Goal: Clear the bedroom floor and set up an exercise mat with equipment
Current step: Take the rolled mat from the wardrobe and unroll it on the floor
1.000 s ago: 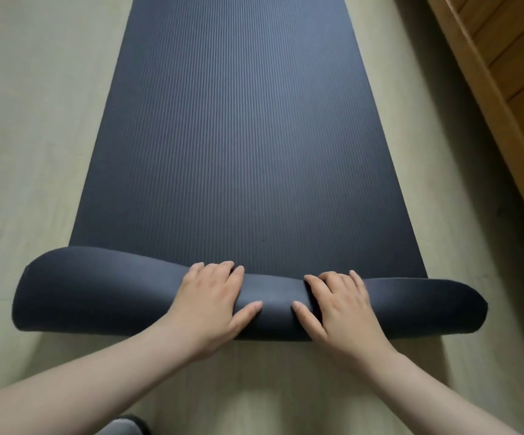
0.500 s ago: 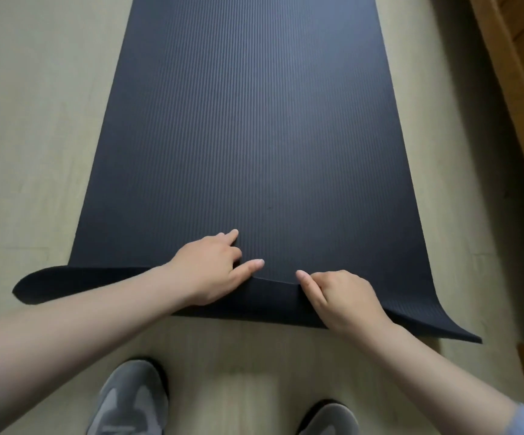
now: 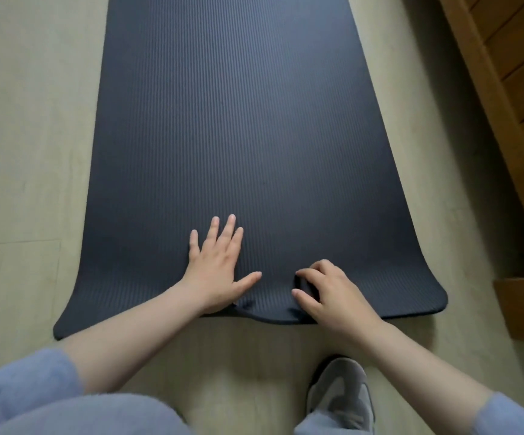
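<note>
Noted pale floor (image 3: 28, 152) with dark ribbed mat (image 3: 238, 120) unrolled flat along it, wooden furniture (image 3: 512, 89) to right. Found left hand (image 3: 216, 271) splayed, pressing flat on mat's near end. Found right hand (image 3: 333, 293) curled, touching near edge with fingertips; cannot tell whether pinching. Logged grey shoe (image 3: 339, 394) below.

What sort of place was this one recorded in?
Probably a room at home, maybe a bedroom: pale wood-look floor, a dark exercise mat spread on it, wooden furniture along the right.
</note>
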The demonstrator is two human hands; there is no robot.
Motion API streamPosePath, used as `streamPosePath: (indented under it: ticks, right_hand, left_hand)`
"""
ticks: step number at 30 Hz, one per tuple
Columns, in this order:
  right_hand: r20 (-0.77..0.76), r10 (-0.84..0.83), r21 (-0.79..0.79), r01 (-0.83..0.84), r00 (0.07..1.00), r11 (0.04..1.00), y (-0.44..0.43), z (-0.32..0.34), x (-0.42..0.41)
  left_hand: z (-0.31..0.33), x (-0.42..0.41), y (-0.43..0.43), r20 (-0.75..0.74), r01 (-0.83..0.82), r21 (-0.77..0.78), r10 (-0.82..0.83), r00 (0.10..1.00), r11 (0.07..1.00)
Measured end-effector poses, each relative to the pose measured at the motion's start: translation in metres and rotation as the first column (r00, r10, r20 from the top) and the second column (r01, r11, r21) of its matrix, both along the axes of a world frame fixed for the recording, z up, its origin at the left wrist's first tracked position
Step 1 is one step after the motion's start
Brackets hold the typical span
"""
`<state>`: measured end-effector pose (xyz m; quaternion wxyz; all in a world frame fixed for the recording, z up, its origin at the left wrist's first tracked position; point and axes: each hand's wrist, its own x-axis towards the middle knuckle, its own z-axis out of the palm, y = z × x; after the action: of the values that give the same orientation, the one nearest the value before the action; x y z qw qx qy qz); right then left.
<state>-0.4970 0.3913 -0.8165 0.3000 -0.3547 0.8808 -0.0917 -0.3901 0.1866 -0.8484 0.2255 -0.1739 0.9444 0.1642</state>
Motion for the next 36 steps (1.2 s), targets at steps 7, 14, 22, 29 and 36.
streamPosePath:
  ticks: [7, 14, 22, 29, 36]
  right_hand:
    - [-0.279, 0.111, -0.056, -0.131, 0.954, 0.990, 0.000, -0.037, 0.024]
    - [-0.303, 0.216, -0.030, -0.236, 0.928, 0.971, -0.003, -0.065, 0.038]
    - [-0.354, 0.224, -0.047, -0.257, 0.908, 0.965, 0.000, -0.074, 0.038]
    - [-0.329, 0.265, -0.026, -0.289, 0.906, 0.957, 0.002, -0.073, 0.037]
    - [-0.322, 0.314, -0.006, -0.333, 0.893, 0.943, 0.008, -0.069, 0.030]
  left_hand:
    - [-0.031, 0.048, 0.011, -0.194, 0.036, -0.136, -0.063, 0.979, 0.990]
    - [-0.036, 0.063, 0.019, -0.237, 0.026, -0.219, -0.079, 0.968, 0.975]
    - [-0.037, 0.063, 0.018, -0.224, 0.050, -0.232, -0.103, 0.969, 0.971]
    - [-0.035, 0.072, 0.007, -0.197, 0.157, -0.246, -0.208, 0.958, 0.956]
    - [-0.033, 0.093, -0.016, -0.180, 0.251, -0.263, -0.303, 0.936, 0.932]
